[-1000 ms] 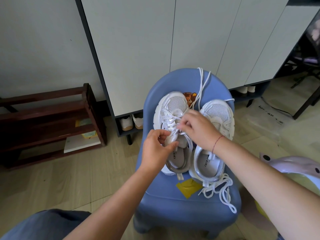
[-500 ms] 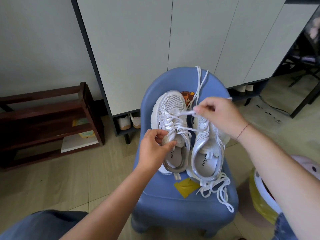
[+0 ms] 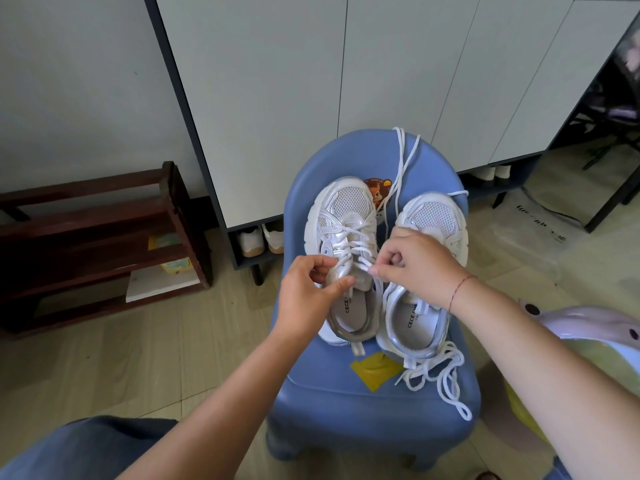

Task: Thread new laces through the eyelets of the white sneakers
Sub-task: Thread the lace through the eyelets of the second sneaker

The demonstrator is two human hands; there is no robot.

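Note:
Two white sneakers stand side by side on a small blue chair (image 3: pixel 374 424). The left sneaker (image 3: pixel 346 216) has a white lace crossed through its eyelets. My left hand (image 3: pixel 308 292) grips its tongue and upper edge. My right hand (image 3: pixel 415 265) pinches the lace (image 3: pixel 363 263) at the sneaker's right side, near the top eyelets. The right sneaker (image 3: pixel 433 216) lies partly under my right hand. A loose white lace (image 3: pixel 438 375) is bunched at its heel. Another lace (image 3: pixel 403 157) hangs over the chair's back.
White cabinet doors (image 3: pixel 277 98) rise behind the chair, with shoes (image 3: pixel 261 239) tucked underneath. A dark wooden shoe rack (image 3: pixel 104 244) stands at the left. A pale pink and yellow object (image 3: pixel 588 327) sits at the right edge. A yellow patch (image 3: pixel 375 370) marks the seat.
My right hand came back down from above the right sneaker's toe, where it had pulled the lace out, to the left sneaker's top eyelets. My left hand kept its hold.

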